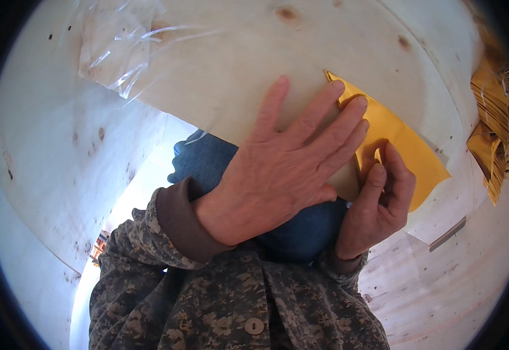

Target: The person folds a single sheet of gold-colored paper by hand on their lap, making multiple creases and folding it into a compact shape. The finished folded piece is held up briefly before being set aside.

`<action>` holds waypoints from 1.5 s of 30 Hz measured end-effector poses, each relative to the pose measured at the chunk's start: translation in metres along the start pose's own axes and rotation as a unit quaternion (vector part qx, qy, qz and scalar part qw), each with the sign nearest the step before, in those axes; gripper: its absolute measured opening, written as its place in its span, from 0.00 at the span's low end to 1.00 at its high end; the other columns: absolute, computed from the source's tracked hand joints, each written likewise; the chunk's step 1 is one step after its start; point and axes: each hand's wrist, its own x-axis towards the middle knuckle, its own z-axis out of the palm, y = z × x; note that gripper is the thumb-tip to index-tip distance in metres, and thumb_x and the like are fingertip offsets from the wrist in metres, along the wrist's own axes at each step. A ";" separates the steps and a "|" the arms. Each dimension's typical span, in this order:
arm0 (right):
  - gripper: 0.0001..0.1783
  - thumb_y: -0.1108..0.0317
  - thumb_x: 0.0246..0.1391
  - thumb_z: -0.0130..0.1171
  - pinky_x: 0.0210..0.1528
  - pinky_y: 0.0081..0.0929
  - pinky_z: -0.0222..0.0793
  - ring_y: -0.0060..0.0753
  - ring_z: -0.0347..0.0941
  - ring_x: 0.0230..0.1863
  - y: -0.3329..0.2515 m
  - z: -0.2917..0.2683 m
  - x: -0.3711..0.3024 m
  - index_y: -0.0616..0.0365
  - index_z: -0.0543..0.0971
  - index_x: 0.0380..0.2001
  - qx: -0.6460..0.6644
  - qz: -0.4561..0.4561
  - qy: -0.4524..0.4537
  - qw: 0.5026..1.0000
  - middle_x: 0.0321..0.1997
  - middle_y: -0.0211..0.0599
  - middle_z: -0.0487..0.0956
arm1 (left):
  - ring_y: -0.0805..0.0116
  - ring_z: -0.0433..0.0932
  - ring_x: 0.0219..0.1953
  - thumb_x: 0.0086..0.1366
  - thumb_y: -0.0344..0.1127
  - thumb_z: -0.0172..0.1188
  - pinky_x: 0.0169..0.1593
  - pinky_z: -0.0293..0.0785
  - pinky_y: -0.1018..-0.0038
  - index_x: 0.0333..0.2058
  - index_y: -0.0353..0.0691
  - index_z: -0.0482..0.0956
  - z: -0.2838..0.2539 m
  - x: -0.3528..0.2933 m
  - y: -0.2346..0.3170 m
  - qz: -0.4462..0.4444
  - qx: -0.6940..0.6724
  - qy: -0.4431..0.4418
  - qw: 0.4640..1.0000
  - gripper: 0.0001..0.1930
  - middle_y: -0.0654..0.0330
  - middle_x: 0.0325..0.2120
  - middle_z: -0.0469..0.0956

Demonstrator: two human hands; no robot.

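A sheet of shiny gold paper (411, 153) lies on the pale wooden board in front of me, its near right corner reaching toward the board's edge. Over its left side, my left hand (298, 149) is stretched flat with fingers spread, some fingertips resting on the paper's edge. My right hand (383, 201) is closed at the near edge, thumb and forefinger pinching the gold paper where it curls up slightly. The paper looks doubled at its far left corner; how it is folded beneath my left fingers is hidden.
The wooden board (208, 70) has dark knots. Crumpled clear plastic film (117, 55) lies at its far left. At the far right are several gold folded paper pieces (491, 134) in a pile. A narrow grey strip (447, 234) sits at the near right. My knees in blue are below the edge.
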 end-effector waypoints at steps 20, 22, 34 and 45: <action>0.14 0.82 0.60 0.58 0.40 0.20 0.74 0.26 0.76 0.36 0.000 -0.001 0.003 0.65 0.82 0.49 -0.011 -0.013 0.005 1.000 0.39 0.39 0.77 | 0.54 0.56 0.72 0.61 0.62 0.53 0.70 0.40 0.38 0.66 0.45 0.66 0.000 0.001 0.001 0.001 0.054 -0.021 0.998 0.40 0.62 0.71 0.59; 0.14 0.81 0.59 0.59 0.39 0.21 0.73 0.27 0.76 0.36 0.001 -0.002 0.004 0.65 0.82 0.49 -0.038 -0.023 0.003 0.999 0.38 0.40 0.77 | 0.54 0.56 0.72 0.62 0.62 0.53 0.70 0.40 0.39 0.66 0.45 0.67 -0.001 0.001 0.001 0.002 0.048 -0.020 0.999 0.39 0.61 0.71 0.60; 0.15 0.81 0.58 0.61 0.39 0.23 0.74 0.29 0.77 0.37 0.004 -0.003 0.004 0.64 0.83 0.49 -0.052 -0.050 -0.002 0.997 0.38 0.41 0.78 | 0.53 0.56 0.72 0.66 0.65 0.45 0.70 0.42 0.41 0.67 0.45 0.66 0.000 0.001 0.001 0.009 0.091 -0.029 0.995 0.38 0.61 0.70 0.60; 0.14 0.80 0.60 0.59 0.39 0.23 0.74 0.30 0.76 0.37 0.001 -0.003 0.003 0.64 0.82 0.49 -0.062 -0.032 0.004 0.998 0.39 0.41 0.78 | 0.53 0.56 0.72 0.64 0.62 0.51 0.69 0.41 0.38 0.67 0.46 0.66 -0.001 0.001 0.001 0.002 0.044 -0.017 0.999 0.38 0.62 0.70 0.60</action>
